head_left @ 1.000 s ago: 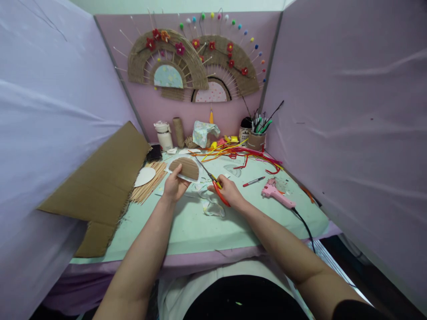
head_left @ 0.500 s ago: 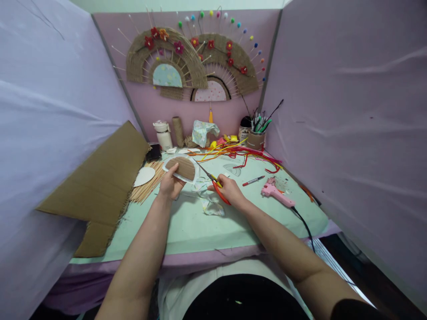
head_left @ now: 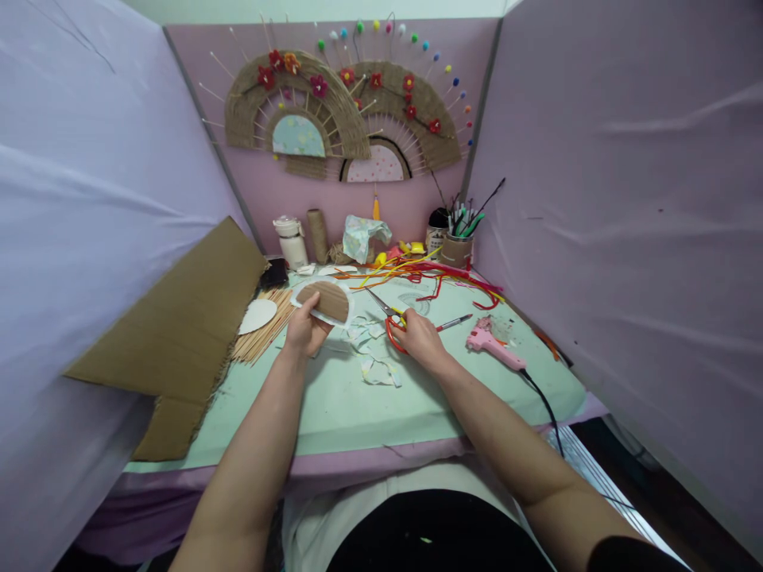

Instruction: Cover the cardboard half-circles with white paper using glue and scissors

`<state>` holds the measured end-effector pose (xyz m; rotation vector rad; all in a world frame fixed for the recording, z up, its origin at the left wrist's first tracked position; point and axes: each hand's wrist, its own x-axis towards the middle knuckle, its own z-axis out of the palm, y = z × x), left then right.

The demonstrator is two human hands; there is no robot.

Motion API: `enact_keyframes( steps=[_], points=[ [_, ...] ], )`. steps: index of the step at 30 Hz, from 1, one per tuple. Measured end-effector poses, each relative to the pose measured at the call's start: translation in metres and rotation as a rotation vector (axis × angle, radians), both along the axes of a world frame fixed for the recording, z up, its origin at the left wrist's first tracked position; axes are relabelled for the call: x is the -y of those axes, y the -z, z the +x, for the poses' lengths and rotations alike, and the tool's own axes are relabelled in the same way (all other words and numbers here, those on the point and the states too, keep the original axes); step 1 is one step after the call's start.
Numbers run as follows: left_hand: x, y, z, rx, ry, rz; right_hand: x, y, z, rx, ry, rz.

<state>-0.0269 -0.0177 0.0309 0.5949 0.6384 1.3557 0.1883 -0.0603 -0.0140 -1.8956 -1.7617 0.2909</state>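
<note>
My left hand [head_left: 307, 327] pinches the lower left of a half-round cardboard piece [head_left: 330, 302], thumb on its brown face. A pale fabric margin shows round the cardboard's curved edge. To the right, low over the table, my right hand [head_left: 420, 338] is closed on scissors [head_left: 389, 313] with red and yellow handles. Their blades point up and left toward the cardboard, apart from it. Pale patterned fabric scraps [head_left: 380, 372] lie on the table between and below the hands.
A pink glue gun [head_left: 496, 348] with a black cord lies at the right, near a marker [head_left: 454, 322]. Bamboo sticks [head_left: 262, 330], a white oval [head_left: 258, 315] and a large cardboard sheet [head_left: 172, 318] are at the left. Coloured pipe cleaners [head_left: 417, 272] spread across the back.
My right hand has moved right with the scissors, away from the cardboard piece, and the blades have turned slightly. My left hand and the cardboard stay nearly still.
</note>
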Motion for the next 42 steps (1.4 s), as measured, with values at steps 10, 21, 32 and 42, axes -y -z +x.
enact_keyframes(
  steps=[10, 21, 32, 42],
  points=[
    [0.002, 0.003, 0.005, -0.029, 0.018, -0.009, 0.002, -0.007, -0.002, 0.243, -0.028, 0.008],
    [0.006, 0.002, 0.011, -0.031, 0.076, -0.045, 0.064, -0.009, 0.111, 0.363, 0.100, 0.015],
    [0.006, 0.006, 0.013, -0.072, 0.065, -0.058, 0.080, -0.004, 0.140, 0.426, 0.183, -0.052],
    [0.002, 0.004, 0.011, -0.025, -0.050, -0.105, 0.023, -0.028, 0.026, 0.339, -0.182, -0.232]
  ],
)
